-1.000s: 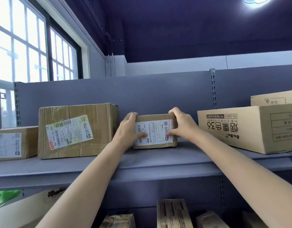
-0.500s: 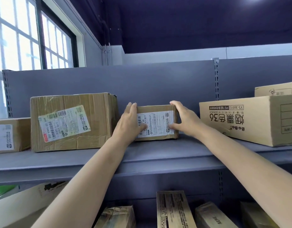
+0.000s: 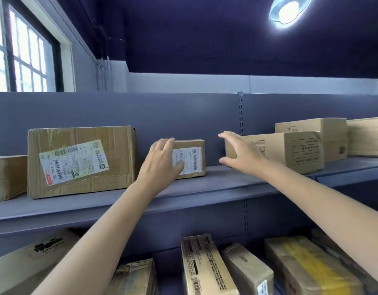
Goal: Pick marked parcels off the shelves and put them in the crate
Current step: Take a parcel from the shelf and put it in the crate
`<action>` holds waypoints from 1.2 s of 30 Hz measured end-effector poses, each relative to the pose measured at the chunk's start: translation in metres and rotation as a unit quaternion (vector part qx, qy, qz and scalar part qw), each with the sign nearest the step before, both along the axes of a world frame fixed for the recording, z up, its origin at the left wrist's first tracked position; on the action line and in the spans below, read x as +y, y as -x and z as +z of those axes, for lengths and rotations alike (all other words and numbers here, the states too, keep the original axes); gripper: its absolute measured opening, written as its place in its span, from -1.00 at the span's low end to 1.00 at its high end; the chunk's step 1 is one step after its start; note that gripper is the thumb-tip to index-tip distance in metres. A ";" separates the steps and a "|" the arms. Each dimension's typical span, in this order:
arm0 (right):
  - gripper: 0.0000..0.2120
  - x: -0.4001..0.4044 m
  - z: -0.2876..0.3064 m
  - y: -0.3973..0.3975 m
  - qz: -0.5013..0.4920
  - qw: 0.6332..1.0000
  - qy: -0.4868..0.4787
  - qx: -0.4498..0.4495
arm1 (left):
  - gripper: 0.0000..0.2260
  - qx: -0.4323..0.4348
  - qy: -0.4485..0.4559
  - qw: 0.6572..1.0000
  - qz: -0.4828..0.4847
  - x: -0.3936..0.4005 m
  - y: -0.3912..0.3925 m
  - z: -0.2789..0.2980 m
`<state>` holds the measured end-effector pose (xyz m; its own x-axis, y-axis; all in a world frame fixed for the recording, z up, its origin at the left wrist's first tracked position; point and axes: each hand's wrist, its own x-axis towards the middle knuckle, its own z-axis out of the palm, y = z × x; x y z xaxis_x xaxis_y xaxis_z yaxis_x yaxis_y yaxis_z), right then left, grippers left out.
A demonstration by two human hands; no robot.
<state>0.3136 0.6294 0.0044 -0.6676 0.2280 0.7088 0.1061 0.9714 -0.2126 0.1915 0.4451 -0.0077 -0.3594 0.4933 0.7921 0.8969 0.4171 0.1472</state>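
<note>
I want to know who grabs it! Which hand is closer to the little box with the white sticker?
The left hand: it touches the little box. The right hand hangs open beside it, apart.

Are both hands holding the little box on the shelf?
No: only the left hand rests on the little box, while the right hand hangs open in the air beside it with a gap between.
</note>
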 end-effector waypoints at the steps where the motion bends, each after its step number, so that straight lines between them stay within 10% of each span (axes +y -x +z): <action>1: -0.41 0.001 -0.006 -0.008 -0.011 1.000 0.000 -0.003 | -0.45 -0.001 -0.002 1.000 -0.010 0.000 -0.003 -0.003; 16: -0.53 0.051 -0.051 -0.107 -0.105 0.993 0.044 -0.032 | -0.47 -0.043 0.014 0.993 -0.105 0.061 -0.066 -0.027; 36: -0.47 0.201 -0.041 -0.173 -0.014 0.991 0.131 -0.001 | -0.58 -0.134 0.017 0.990 0.029 0.194 -0.184 -0.026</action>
